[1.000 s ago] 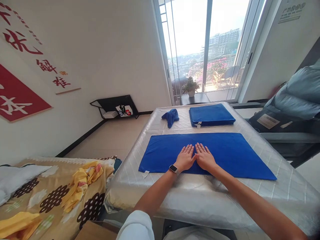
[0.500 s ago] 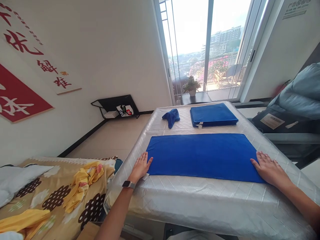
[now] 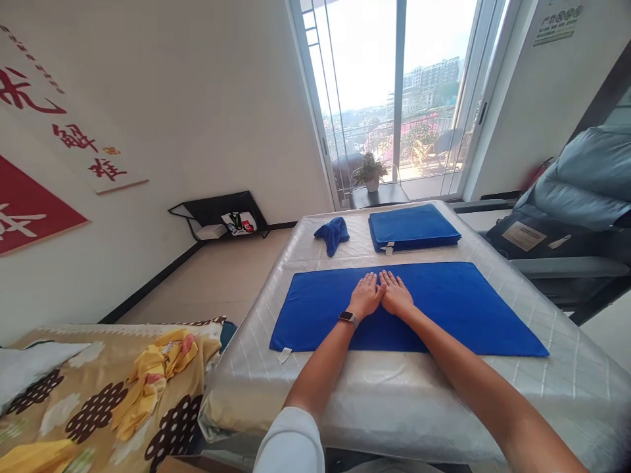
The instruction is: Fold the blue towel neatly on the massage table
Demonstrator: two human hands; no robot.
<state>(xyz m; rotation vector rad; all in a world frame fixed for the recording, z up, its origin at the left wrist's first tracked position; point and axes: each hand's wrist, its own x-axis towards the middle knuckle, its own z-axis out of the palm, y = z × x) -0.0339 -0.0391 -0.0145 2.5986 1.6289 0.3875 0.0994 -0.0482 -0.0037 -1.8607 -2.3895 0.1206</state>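
A long blue towel (image 3: 453,305) lies spread flat across a silver quilted mattress (image 3: 374,401). My left hand (image 3: 365,295) and my right hand (image 3: 395,294) rest palm down side by side on the towel's middle, fingers stretched out and touching each other. A watch sits on my left wrist. Behind the towel lies a folded stack of blue towels (image 3: 412,227), and to its left a crumpled blue cloth (image 3: 333,233).
A bed with a brown-dotted yellow cover (image 3: 98,394) stands at the lower left. A black shelf (image 3: 217,213) leans at the left wall. A grey padded chair (image 3: 572,217) stands to the right. Glass balcony doors (image 3: 394,98) and a potted plant (image 3: 369,172) are behind the mattress.
Half a second ago my hands were at the two ends of the towel. They have come back together at its middle, slightly farther up than one second ago.
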